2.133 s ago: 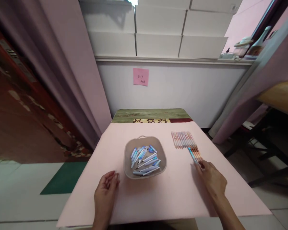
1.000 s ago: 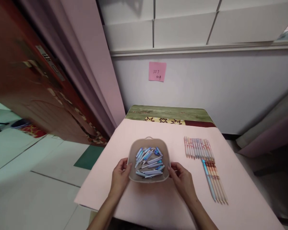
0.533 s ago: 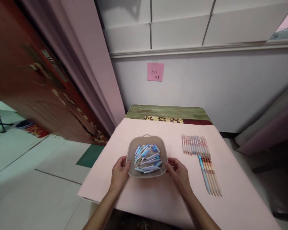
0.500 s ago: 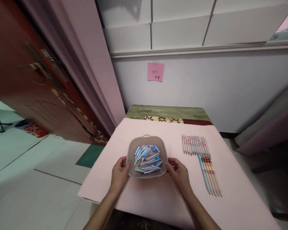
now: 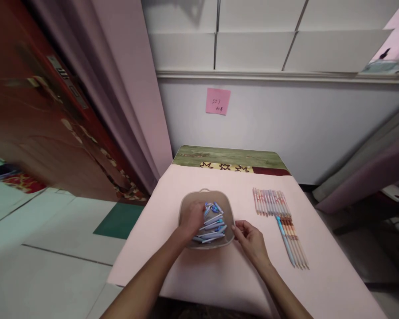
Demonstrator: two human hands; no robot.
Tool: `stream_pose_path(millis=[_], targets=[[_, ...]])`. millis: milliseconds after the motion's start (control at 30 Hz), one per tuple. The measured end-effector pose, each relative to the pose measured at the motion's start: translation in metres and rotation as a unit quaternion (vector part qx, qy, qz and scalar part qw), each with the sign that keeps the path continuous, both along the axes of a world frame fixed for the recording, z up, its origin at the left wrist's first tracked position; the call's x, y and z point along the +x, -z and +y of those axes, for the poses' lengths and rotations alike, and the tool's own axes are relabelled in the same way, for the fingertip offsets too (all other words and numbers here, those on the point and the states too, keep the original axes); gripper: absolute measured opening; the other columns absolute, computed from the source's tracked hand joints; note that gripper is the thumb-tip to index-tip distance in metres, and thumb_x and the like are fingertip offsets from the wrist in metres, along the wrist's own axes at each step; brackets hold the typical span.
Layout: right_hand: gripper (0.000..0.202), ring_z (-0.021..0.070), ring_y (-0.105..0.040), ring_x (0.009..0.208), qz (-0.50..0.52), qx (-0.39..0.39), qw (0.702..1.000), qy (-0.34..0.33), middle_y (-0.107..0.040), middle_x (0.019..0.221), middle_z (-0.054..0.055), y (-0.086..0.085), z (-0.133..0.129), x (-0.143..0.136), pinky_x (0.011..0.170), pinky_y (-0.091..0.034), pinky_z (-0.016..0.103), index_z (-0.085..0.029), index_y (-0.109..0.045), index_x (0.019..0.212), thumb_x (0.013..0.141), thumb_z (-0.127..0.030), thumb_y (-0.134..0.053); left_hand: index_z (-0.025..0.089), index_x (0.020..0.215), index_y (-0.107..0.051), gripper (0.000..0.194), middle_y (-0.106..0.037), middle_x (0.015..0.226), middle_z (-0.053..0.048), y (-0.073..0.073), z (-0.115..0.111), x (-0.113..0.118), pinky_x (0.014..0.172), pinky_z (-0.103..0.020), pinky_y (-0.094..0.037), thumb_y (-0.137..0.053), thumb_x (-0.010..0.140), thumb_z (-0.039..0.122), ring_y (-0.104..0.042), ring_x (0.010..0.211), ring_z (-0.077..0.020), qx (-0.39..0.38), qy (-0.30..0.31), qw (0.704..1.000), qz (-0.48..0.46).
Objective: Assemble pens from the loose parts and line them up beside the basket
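A beige plastic basket (image 5: 231,208) with a small loop at its far rim stands on the table, holding several blue, white and lilac pens (image 5: 213,225). My left hand (image 5: 193,218) is inside its left half with the fingers curled down over the pens there; the fingertips and whatever they grip are hidden. At the basket's right wall, my right hand (image 5: 251,239) pinches the rim between thumb and fingers. To the right of that hand lies a row of pale orange-brown pens (image 5: 294,243) with a light blue pen (image 5: 286,241) along its left side.
Behind that row lies another row of clear pens with reddish patterns (image 5: 271,202). A pink cover (image 5: 186,288) lies over the table, leaving a green patterned strip (image 5: 232,156) bare at the wall. A red-brown door (image 5: 63,133) and a curtain (image 5: 129,88) stand left.
My left hand has let go of the basket's left rim and moved right into the basket, over the left-hand pens. My right hand stays at the right rim. The view has shifted slightly.
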State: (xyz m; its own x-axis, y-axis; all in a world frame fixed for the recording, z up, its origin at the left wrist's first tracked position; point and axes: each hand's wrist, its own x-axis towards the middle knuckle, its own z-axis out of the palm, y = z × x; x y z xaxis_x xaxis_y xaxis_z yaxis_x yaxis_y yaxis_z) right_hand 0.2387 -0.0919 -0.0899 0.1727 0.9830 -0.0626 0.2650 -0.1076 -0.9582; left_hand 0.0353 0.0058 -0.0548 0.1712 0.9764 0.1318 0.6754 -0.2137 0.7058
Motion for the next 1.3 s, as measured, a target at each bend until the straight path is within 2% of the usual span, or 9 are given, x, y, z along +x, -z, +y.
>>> stream_pose_path(millis=[167, 300, 600, 633, 700, 767, 833, 1000, 1300], targets=[[0.042, 0.0182, -0.063, 0.062, -0.046, 0.010, 0.999, 0.018, -0.070, 0.069, 0.004, -0.002, -0.003, -0.001, 0.061, -0.050, 0.027, -0.016, -0.069, 0.088, 0.081, -0.055, -0.055, 0.023, 0.039, -0.044, 0.030, -0.058, 0.050, -0.007, 0.022, 0.017, 0.012, 0.074, -0.037, -0.043, -0.058, 0.059, 0.006, -0.061, 0.070, -0.0265, -0.046, -0.032, 0.998, -0.023], [0.042, 0.0179, -0.062, 0.062, -0.082, 0.001, 0.996, 0.023, -0.068, 0.065, 0.003, -0.005, -0.003, -0.004, 0.060, -0.049, 0.026, -0.017, -0.069, 0.085, 0.082, -0.055, -0.053, 0.024, 0.035, -0.039, 0.035, -0.057, 0.048, -0.009, 0.024, 0.019, 0.014, 0.075, -0.039, -0.042, -0.060, 0.057, 0.007, -0.062, 0.074, -0.0294, -0.073, -0.041, 0.995, -0.045], [0.039, 0.0177, -0.063, 0.059, -0.138, 0.024, 0.987, 0.080, -0.070, 0.072, 0.004, -0.027, -0.002, 0.013, 0.058, -0.048, 0.026, -0.017, -0.068, 0.094, 0.082, -0.052, -0.055, 0.019, 0.064, -0.059, 0.014, -0.062, 0.062, -0.003, -0.015, -0.003, -0.021, 0.060, -0.027, -0.042, -0.065, 0.068, 0.030, -0.058, 0.063, -0.0184, -0.103, -0.024, 0.980, -0.167], [0.038, 0.0177, -0.063, 0.060, -0.162, 0.033, 0.982, 0.096, -0.070, 0.072, 0.004, -0.033, -0.001, 0.013, 0.058, -0.047, 0.026, -0.018, -0.068, 0.095, 0.082, -0.051, -0.055, 0.019, 0.072, -0.059, 0.019, -0.063, 0.064, -0.002, -0.019, -0.010, -0.028, 0.055, -0.026, -0.042, -0.060, 0.074, 0.037, -0.056, 0.056, -0.0155, -0.122, -0.023, 0.970, -0.209], [0.034, 0.0177, -0.064, 0.064, -0.224, 0.065, 0.967, 0.103, -0.070, 0.076, 0.004, -0.045, 0.005, 0.009, 0.060, -0.046, 0.026, -0.019, -0.068, 0.096, 0.084, -0.048, -0.054, 0.018, 0.082, -0.059, 0.025, -0.066, 0.074, -0.002, -0.026, -0.023, -0.041, 0.052, -0.024, -0.042, -0.064, 0.074, 0.041, -0.055, 0.055, -0.0123, -0.227, -0.047, 0.873, -0.428], [0.027, 0.0172, -0.064, 0.072, -0.288, 0.106, 0.950, 0.050, -0.071, 0.084, 0.004, -0.057, 0.016, -0.004, 0.067, -0.046, 0.025, -0.022, -0.069, 0.095, 0.087, -0.042, -0.052, 0.016, 0.081, -0.059, 0.025, -0.066, 0.075, -0.001, -0.029, -0.031, -0.051, 0.050, -0.020, -0.043, -0.069, 0.071, 0.037, -0.054, 0.054, -0.0090, -0.270, -0.085, 0.790, -0.544], [0.024, 0.0160, -0.065, 0.081, -0.346, 0.118, 0.929, -0.057, -0.071, 0.093, 0.003, -0.065, 0.033, -0.022, 0.071, -0.045, 0.023, -0.025, -0.070, 0.096, 0.091, -0.034, -0.048, 0.015, 0.079, -0.060, 0.022, -0.066, 0.074, -0.001, -0.030, -0.035, -0.057, 0.050, -0.018, -0.044, -0.074, 0.068, 0.028, -0.054, 0.053, -0.0068, -0.278, -0.113, 0.752, -0.587], [0.021, 0.0191, -0.065, 0.088, -0.520, 0.063, 0.803, -0.285, -0.071, 0.097, 0.005, -0.058, 0.077, -0.069, 0.071, -0.044, 0.024, -0.023, -0.070, 0.093, 0.089, -0.025, -0.049, 0.013, 0.088, -0.066, 0.022, -0.068, 0.078, -0.003, -0.031, -0.037, -0.065, 0.050, -0.016, -0.049, -0.073, 0.068, 0.013, -0.058, 0.056, -0.0067, -0.292, -0.122, 0.714, -0.625], [0.026, 0.0252, -0.064, 0.093, -0.567, 0.081, 0.739, -0.354, -0.069, 0.097, 0.016, -0.034, 0.093, -0.095, 0.085, -0.043, 0.034, -0.013, -0.067, 0.102, 0.086, -0.013, -0.046, 0.013, 0.097, -0.069, 0.024, -0.070, 0.084, -0.006, -0.042, -0.048, -0.065, 0.052, -0.018, -0.051, -0.069, 0.073, 0.012, -0.059, 0.057, -0.0076, -0.335, -0.063, 0.682, -0.647]])
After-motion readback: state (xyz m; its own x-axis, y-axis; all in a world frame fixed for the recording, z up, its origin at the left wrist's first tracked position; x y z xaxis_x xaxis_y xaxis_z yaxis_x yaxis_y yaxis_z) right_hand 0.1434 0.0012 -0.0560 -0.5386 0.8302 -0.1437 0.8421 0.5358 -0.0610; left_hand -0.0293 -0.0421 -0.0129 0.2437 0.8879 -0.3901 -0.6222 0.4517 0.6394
